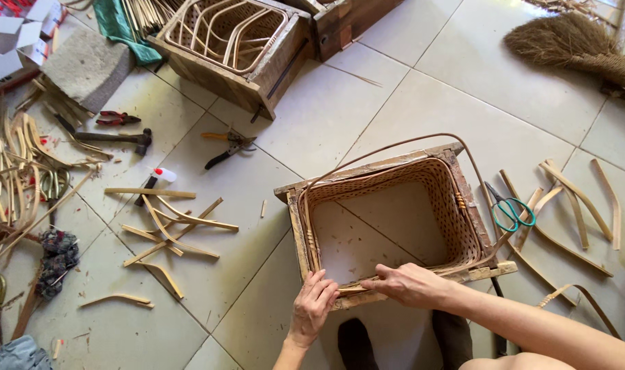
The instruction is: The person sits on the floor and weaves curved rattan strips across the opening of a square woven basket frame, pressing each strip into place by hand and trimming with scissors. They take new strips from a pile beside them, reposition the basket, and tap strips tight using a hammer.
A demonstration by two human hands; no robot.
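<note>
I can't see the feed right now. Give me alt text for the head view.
Seen from above, the left hand and right hand press on the near rim of a bottomless woven basket in a wooden frame on a tiled floor. Green-handled scissors lie right of it; bamboo strips and a hammer lie left.

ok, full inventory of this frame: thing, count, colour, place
woven basket in wooden frame: 1, tan, centre floor
long cane strip: 1, brown, looped over the basket's far rim
second frame with cane ribs: 1, brown, top centre
scissors: 1, green handles, right of basket
cutters: 1, orange and black handles, upper left of basket
hammer: 1, dark, left
red pliers: 1, above hammer
small bottle: 1, white, red cap, left
cane offcuts: many, tan, left and right floor
broom: 1, brown, top right
concrete block: 1, grey, top left
left hand: on basket's near rim
right hand: on near rim, pinching cane
</note>
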